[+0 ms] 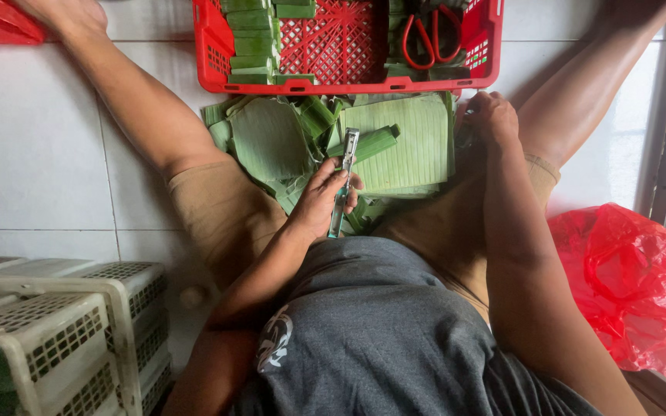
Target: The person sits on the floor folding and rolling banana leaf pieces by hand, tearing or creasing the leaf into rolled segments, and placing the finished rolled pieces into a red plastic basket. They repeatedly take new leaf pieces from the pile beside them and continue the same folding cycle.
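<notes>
Firmly closed: left hand in a full grip round a metal stapler, held upright, nose up, over the lap. Right hand fingers down on the right edge of the leaf pile; curled, but cannot tell whether anything is pinched. Between the knees, on the tiled floor: loose heap of cut banana leaves, one flat ribbed sheet on top, a rolled green piece just beside the stapler's nose. Beyond the pile, red plastic crate: folded leaf packets stacked at its left side, red-handled scissors toward its right. White baskets at near left, red plastic bag at right.

Risks, judged: stapler jaw close to fingertips, so a pinch if squeezed blind; top sheet likely to tear along the ribs if dragged by one edge; heap loose, could slide off the thigh.
</notes>
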Demonstrator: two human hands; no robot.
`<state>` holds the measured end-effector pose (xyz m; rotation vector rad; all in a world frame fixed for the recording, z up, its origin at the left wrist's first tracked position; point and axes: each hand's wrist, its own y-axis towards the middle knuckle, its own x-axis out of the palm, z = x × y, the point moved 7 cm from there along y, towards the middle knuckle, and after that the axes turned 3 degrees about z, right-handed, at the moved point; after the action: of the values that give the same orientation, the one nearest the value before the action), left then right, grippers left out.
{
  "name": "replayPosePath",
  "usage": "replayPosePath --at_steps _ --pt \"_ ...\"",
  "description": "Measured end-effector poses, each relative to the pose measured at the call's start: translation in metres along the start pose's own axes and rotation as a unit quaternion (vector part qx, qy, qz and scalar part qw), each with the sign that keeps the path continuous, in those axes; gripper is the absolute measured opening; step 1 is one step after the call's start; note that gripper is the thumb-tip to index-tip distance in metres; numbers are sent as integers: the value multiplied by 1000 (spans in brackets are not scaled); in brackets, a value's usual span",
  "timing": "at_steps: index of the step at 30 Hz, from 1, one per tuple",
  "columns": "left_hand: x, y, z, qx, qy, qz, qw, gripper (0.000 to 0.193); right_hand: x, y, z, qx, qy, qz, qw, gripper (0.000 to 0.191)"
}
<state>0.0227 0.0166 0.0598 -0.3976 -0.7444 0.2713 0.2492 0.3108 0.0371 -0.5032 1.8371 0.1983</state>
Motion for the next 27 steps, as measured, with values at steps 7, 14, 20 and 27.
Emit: replayPosePath --at_steps 7,14,20,27 --pt "-1 1 -3 -3 -11 -5 1000 20 -12 -10 -9 38 -12 121 992 19" --pt "-2 2 -4 -2 3 -5 1000 19 1 -15 -6 196 -65 -8 978 54" --pt "-2 1 -3 -3 -2 -3 1000 19 -6 -14 1 165 -31 98 981 57" --pt "-1 1 -2 2 8 -5 1000 19 -19 -19 -12 72 -31 183 980 42"
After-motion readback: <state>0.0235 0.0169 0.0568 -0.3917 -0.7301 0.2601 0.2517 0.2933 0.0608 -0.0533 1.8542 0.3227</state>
